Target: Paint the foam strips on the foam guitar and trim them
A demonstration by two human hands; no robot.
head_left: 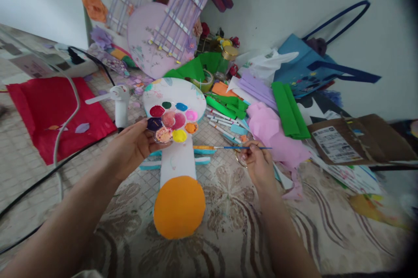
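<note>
My left hand [132,149] grips the edge of a flower-shaped paint palette [169,120], tilted so its wells of red, green, blue, pink, yellow and orange paint show. In my right hand [257,162] is a thin blue paintbrush [228,147], held level with its tip pointing left. Under the palette lies a white cutout [178,162] with a rounded, flower-decorated top and short blue-edged side strips. Its lower end is an orange disc [179,207]. The brush tip is close to an orange side strip of the cutout; I cannot tell whether they touch.
A white glue gun [120,106] stands left, near red fabric [62,114] and cables. Markers [225,123], green paper [289,110] and pink crepe paper [271,132] crowd the right. Behind are a glass jar [225,62], a blue bag [300,64] and a cardboard package [362,138].
</note>
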